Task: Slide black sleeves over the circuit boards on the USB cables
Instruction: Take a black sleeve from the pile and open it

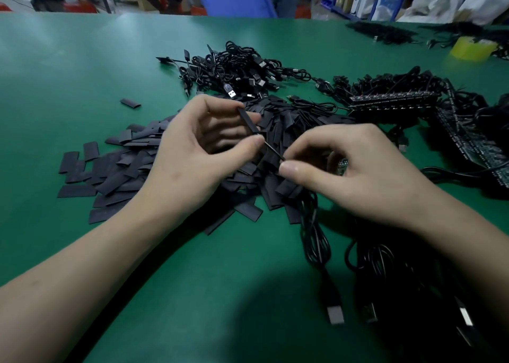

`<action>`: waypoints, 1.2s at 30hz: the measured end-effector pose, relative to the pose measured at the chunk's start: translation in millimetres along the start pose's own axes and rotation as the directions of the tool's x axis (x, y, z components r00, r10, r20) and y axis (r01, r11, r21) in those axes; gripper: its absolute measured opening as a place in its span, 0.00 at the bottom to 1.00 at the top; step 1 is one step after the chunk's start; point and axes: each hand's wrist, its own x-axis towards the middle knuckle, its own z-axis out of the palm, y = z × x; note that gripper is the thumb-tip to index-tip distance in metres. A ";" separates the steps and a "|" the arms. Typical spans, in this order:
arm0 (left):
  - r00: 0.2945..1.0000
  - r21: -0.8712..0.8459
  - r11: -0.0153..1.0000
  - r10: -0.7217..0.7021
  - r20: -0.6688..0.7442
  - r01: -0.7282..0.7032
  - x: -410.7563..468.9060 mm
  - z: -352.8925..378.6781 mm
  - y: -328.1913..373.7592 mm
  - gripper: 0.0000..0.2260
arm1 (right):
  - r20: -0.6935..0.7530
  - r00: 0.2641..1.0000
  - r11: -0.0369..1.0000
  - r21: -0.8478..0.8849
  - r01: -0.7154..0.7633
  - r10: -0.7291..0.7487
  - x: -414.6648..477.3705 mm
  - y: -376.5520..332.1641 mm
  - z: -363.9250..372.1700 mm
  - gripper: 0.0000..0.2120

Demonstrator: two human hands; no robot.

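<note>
bare green table (68, 67) left, sleeve pile (132, 167) centre, cables (391, 274) right

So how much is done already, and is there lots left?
Looks done: the cable heap at the back, where some ends wear sleeves. In hand: the left hand pinches one sleeve, seemingly threaded on a thin wire that the right hand pinches. Left: a big pile of loose sleeves and rows of bare boards at the right. Plenty to go.

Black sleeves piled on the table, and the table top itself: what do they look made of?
Sleeves: probably thin plastic or rubbery tubing, matte black; they lie pressed flat with soft creases. Table top: likely a green rubber or vinyl mat, smooth satin; it shows broad soft light glare.
</note>
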 end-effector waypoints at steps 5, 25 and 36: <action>0.987 0.024 1.000 0.001 -0.161 0.003 4.1 -4.9 -3.2 0.16 | 0.149 0.988 0.992 -0.124 -0.028 0.046 1.7 4.5 2.5 0.12; 0.976 0.648 0.733 0.194 0.096 -0.209 0.6 -5.0 -12.3 0.05 | -0.213 0.960 0.981 -0.026 -0.191 0.181 184.0 5.1 -35.7 0.09; 0.982 0.662 0.726 0.135 0.128 -0.187 0.1 -5.3 -14.5 0.05 | -0.088 0.996 0.847 -0.527 -0.060 0.016 296.0 -18.6 50.1 0.18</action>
